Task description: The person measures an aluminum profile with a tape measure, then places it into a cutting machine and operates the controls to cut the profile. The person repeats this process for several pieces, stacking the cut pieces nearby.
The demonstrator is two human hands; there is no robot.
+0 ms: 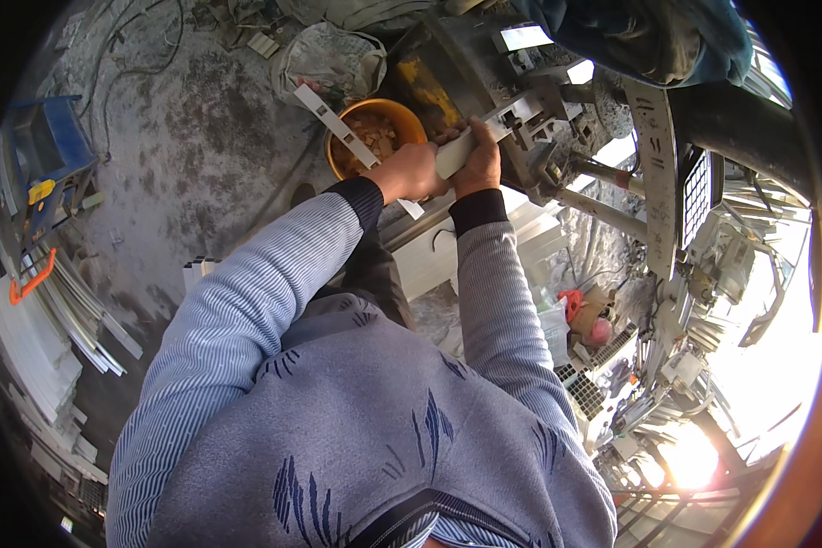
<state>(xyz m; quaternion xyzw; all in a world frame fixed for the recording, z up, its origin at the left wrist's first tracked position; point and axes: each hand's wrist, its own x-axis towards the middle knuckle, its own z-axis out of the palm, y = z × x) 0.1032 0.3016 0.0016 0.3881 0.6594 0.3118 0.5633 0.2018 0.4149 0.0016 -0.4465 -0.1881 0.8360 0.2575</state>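
Note:
My left hand (413, 172) is closed around a long white strip (336, 123) with small cut-outs along it. The strip slants across the bucket and its lower end shows past my wrist. My right hand (480, 164) is wrapped around a pale flat bar (457, 153), thumb along its top. That bar points toward the metal fixture (530, 119) of a machine; whether they touch I cannot tell. Both hands are close together, and the left fingertips are partly hidden by the bar. Below the strip stands a yellow-orange bucket (411, 121) holding several light brown pieces.
A white sack (329, 62) lies behind the bucket. Dark cloth (648, 41) hangs over the machine at the far right. A blue metal stand (55, 137) with an orange hook-shaped handle (33, 278) is at left, beside stacked white profiles (32, 338). Clutter covers the right side.

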